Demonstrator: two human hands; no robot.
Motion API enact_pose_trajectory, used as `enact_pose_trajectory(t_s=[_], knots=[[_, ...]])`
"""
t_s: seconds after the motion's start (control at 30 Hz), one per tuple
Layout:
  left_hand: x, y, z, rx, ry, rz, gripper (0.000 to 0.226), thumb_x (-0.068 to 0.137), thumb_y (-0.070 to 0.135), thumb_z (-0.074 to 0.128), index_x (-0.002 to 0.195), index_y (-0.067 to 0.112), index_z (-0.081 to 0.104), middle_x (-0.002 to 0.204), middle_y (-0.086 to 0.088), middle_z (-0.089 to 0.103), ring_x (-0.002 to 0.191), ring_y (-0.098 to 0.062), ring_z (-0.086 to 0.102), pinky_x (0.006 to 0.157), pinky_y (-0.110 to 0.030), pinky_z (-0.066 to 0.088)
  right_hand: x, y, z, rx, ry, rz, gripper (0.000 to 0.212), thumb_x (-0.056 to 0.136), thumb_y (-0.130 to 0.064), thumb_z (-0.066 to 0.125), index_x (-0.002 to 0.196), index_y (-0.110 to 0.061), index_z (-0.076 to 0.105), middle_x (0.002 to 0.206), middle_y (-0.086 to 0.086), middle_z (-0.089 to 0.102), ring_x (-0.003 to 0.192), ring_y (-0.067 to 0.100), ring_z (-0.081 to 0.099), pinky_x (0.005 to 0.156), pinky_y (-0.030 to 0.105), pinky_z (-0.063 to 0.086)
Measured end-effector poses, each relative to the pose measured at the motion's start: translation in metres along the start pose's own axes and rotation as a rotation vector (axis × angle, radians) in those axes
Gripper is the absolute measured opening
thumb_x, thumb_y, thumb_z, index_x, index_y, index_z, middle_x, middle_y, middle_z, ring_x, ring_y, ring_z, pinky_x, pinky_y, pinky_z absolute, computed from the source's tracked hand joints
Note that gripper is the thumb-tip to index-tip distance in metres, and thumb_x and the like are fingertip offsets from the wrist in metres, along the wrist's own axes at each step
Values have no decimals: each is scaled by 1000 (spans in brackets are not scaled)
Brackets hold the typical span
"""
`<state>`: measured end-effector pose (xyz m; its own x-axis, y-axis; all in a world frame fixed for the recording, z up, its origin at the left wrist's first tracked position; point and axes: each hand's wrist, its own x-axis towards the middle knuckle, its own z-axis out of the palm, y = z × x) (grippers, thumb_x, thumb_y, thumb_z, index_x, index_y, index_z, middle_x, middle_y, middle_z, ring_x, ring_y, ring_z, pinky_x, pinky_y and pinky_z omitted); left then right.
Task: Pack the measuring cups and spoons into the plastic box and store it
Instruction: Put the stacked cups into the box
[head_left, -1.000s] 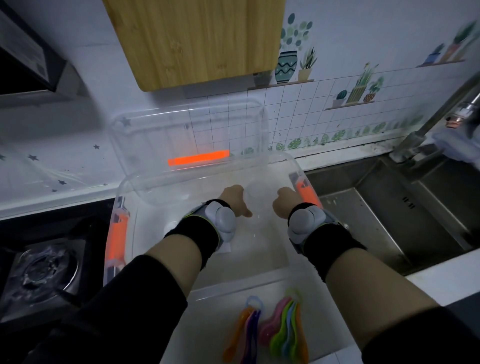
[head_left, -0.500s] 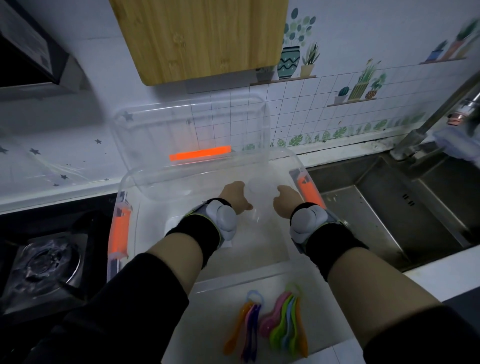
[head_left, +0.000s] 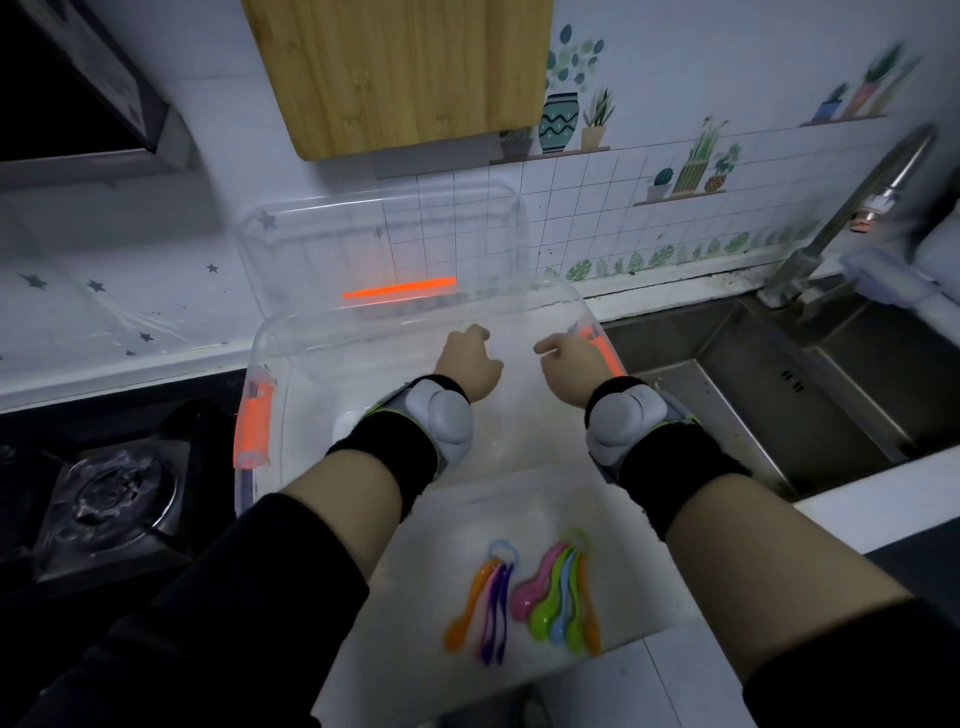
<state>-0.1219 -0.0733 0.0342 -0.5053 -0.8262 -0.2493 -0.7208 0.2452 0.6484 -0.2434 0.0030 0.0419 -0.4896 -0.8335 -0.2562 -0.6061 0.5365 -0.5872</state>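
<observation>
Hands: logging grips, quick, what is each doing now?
Left hand: curled, grip cannot be told.
Right hand: curled, grip cannot be told.

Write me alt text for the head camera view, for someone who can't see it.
The left hand and right hand reach, fingers curled, into an open clear plastic box, its lid standing up behind it; whether they hold anything is unclear. Two bunches of coloured measuring spoons lie on the white counter nearer the person.
</observation>
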Motion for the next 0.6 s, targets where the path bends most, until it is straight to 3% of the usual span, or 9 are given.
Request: enact_pose_trajectory(t_s=[0.07, 0.17, 0.27, 0.43, 0.53, 0.6], knots=[[-11, 7, 2, -67, 61, 35, 42, 91, 16, 55, 130, 7, 45, 133, -17, 44, 116, -29, 51, 94, -31, 41, -11, 3, -5, 38, 94, -65, 30, 92, -10, 43, 113, -16, 63, 103, 0, 65, 108, 24, 59, 99, 30, 44], [-32, 22, 8, -167, 112, 129, 28, 90, 14, 55, 118, 8, 54, 116, -12, 55, 108, -26, 55, 87, -26, 40, -30, 9, -11, 177, 245, -131, 29, 90, -7, 42, 102, -13, 68, 105, 9, 67, 100, 26, 63, 97, 35, 48], [-58, 42, 19, -251, 91, 232, 22, 90, 9, 53, 110, 8, 60, 101, -7, 59, 91, -21, 56, 81, -22, 41, -54, 23, -18, 302, 352, -126, 36, 85, 1, 38, 98, -9, 69, 83, 6, 67, 93, 27, 65, 95, 36, 50], [-90, 69, 42, -350, 38, 370, 22, 90, 1, 49, 108, 3, 62, 95, -1, 58, 75, -8, 53, 69, -5, 39, -83, 50, -27, 328, 476, -93, 38, 81, 4, 38, 93, -11, 71, 79, 6, 68, 86, 22, 67, 87, 29, 52], [-107, 81, 58, -366, -25, 419, 26, 88, -3, 48, 109, 3, 62, 97, -5, 61, 80, -9, 54, 77, -9, 41, -101, 73, -30, 339, 513, -55, 33, 81, 1, 42, 92, -11, 71, 81, 8, 71, 86, 24, 68, 84, 29, 53], [-117, 84, 67, -388, -56, 445, 31, 86, -8, 44, 109, 3, 62, 104, -11, 65, 88, -12, 57, 80, -11, 44, -112, 87, -31, 322, 533, -17, 35, 82, 2, 40, 95, -11, 70, 86, 10, 72, 86, 22, 67, 81, 20, 48]])
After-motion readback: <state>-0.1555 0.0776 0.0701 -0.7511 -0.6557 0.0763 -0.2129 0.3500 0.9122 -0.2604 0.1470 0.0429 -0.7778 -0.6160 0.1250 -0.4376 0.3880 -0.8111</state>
